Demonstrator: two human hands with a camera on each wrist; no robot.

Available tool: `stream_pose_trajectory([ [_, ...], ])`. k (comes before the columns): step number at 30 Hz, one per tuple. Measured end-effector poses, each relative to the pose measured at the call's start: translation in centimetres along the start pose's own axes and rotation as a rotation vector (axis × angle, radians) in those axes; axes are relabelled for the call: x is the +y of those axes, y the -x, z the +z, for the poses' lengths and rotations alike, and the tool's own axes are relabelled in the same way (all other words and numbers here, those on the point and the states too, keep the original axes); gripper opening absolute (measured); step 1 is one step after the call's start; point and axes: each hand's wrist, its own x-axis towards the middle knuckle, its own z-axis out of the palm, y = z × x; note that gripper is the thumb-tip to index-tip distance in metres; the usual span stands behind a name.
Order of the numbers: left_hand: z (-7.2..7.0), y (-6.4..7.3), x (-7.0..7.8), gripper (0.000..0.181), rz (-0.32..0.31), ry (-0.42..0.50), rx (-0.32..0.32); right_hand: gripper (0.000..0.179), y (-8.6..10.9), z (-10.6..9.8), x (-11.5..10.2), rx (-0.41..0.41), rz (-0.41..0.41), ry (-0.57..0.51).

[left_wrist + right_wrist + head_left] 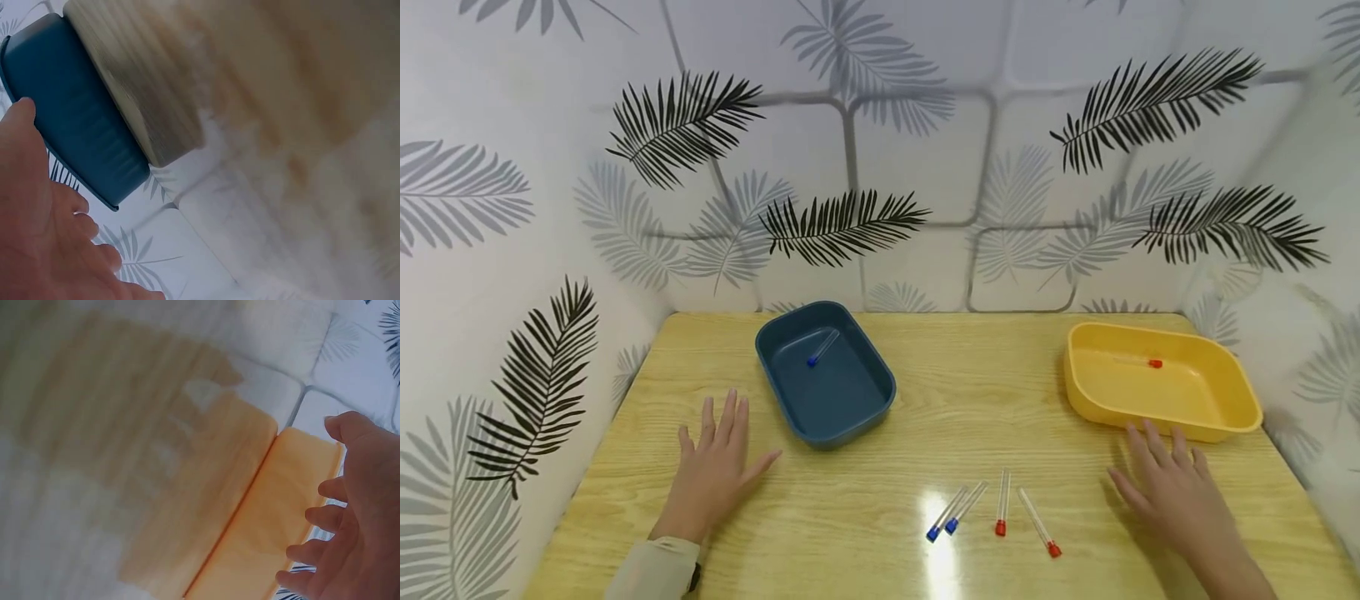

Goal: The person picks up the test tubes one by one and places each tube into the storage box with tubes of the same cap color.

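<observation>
Tabletop (827, 525), tubes (1002, 507) apart from fingers (727, 419)

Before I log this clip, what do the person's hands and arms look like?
The left hand is ungloved and its sleeve is pale cream; a small black item, partly hidden, shows beside the cuff. The right hand is ungloved too, with no sleeve visible.

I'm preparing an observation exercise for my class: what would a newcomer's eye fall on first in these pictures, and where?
Probably the two trays on the wooden table: the dark blue tray left of centre and the yellow tray on the right. Next come four loose tubes at front centre, two capped blue and two red. Behind, black leaves stand out on the pale wall.
</observation>
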Motion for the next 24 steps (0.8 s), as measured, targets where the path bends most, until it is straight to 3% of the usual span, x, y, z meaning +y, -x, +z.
stream_pose_trajectory([
  [9,0.1,-2.3,-0.2,0.082,0.068,0.007,0.068,0.055,-2.6,-1.5,-3.4,0.077,-0.161,-0.052],
  [16,0.0,-4.2,-1.1,0.08,0.065,0.094,0.037,0.057,-5.4,-2.5,-5.6,-0.018,-0.211,-0.087],
  [24,-0.1,-5.2,-1.6,0.085,0.052,0.201,-0.011,0.056,-8.4,-2.9,-9.9,-0.076,-0.326,-0.116],
])
